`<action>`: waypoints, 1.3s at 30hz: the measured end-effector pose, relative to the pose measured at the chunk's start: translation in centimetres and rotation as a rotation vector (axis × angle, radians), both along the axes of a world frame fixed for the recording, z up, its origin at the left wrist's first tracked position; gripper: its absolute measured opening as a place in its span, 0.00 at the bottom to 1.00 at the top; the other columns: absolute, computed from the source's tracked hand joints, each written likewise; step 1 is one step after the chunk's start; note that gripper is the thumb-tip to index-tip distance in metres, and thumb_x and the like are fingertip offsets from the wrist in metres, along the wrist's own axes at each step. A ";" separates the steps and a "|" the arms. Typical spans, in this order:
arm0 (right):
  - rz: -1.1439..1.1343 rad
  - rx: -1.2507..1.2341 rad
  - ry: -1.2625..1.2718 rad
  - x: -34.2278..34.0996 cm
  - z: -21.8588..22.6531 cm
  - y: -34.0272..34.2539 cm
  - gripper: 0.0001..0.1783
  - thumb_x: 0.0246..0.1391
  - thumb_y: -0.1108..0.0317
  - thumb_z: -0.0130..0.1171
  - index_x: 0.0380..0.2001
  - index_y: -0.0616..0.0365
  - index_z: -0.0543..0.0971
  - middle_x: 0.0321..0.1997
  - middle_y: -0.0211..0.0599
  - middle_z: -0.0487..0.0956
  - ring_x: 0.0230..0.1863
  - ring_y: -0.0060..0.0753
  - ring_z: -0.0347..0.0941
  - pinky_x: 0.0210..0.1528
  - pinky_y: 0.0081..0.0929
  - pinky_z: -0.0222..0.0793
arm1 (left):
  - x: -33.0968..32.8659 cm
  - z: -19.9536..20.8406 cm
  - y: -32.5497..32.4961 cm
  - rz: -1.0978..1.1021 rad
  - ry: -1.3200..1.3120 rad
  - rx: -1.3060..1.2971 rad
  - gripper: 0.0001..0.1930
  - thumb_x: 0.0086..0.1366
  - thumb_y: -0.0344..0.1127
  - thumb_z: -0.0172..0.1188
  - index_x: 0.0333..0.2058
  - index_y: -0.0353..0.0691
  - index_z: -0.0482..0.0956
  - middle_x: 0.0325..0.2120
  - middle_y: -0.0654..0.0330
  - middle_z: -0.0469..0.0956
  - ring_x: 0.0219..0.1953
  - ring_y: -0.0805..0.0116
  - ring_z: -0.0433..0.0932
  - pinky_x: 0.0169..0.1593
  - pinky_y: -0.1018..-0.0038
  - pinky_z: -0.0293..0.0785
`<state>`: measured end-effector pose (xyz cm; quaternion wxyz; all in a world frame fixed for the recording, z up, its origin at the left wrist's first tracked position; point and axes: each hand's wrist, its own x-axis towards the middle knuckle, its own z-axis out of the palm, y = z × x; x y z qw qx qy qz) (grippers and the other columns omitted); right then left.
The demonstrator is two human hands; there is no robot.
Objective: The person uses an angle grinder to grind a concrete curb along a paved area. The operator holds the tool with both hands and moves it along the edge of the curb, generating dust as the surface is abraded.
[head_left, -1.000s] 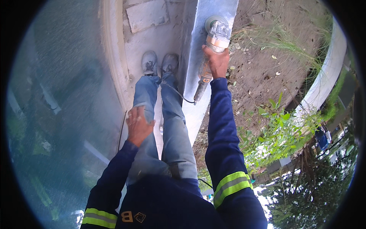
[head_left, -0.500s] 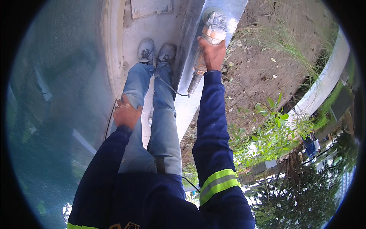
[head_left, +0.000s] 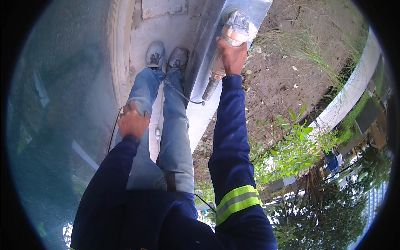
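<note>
The dusty metal-and-plastic angle grinder (head_left: pixel 236 30) in the right hand (head_left: pixel 233 56) displays a grey head, orange body sections and a dark grey rear handle (head_left: pixel 211 87). The long navy-blue fabric sleeve (head_left: pixel 229 129) behind that hand carries a striped band (head_left: pixel 237 204): lime-yellow, silver, lime-yellow. The faded denim trousers (head_left: pixel 177 129) under and beside the left hand (head_left: pixel 133 121) are pale blue with whitish patches. Right of the right hand, bare soil (head_left: pixel 287 71) is brown, flecked with pale leaves.
</note>
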<state>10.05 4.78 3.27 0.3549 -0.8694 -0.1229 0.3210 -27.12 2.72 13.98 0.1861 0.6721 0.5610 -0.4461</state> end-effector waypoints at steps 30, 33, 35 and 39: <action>0.021 -0.022 -0.005 0.8 0.0 0.9 0.43 0.45 0.54 0.83 0.56 0.75 0.78 0.53 0.52 0.87 0.49 0.41 0.85 0.57 0.35 0.79 | 0.0 0.2 0.9 0.036 0.000 -0.051 0.39 0.66 0.60 0.68 0.66 0.39 0.72 0.52 0.42 0.82 0.50 0.39 0.88 0.55 0.53 0.84; -0.003 -0.002 0.004 2.0 -0.2 1.9 0.44 0.45 0.54 0.83 0.56 0.76 0.78 0.52 0.53 0.87 0.50 0.42 0.85 0.57 0.36 0.79 | -0.1 0.1 0.8 0.026 -0.010 -0.043 0.38 0.65 0.59 0.68 0.65 0.39 0.72 0.52 0.43 0.82 0.49 0.40 0.88 0.54 0.53 0.84; 0.020 -0.036 -0.037 2.2 -0.2 1.7 0.44 0.45 0.55 0.83 0.57 0.76 0.78 0.52 0.53 0.87 0.50 0.43 0.85 0.57 0.37 0.79 | -0.1 0.1 0.8 0.021 -0.019 -0.028 0.36 0.65 0.58 0.66 0.63 0.38 0.73 0.52 0.44 0.82 0.48 0.42 0.89 0.52 0.52 0.85; 0.048 0.008 -0.015 1.2 -0.1 0.3 0.42 0.45 0.56 0.83 0.56 0.76 0.78 0.51 0.52 0.87 0.49 0.43 0.85 0.56 0.37 0.80 | 0.1 0.0 0.9 0.030 -0.017 -0.023 0.36 0.65 0.58 0.66 0.63 0.38 0.73 0.52 0.44 0.82 0.48 0.42 0.89 0.53 0.53 0.84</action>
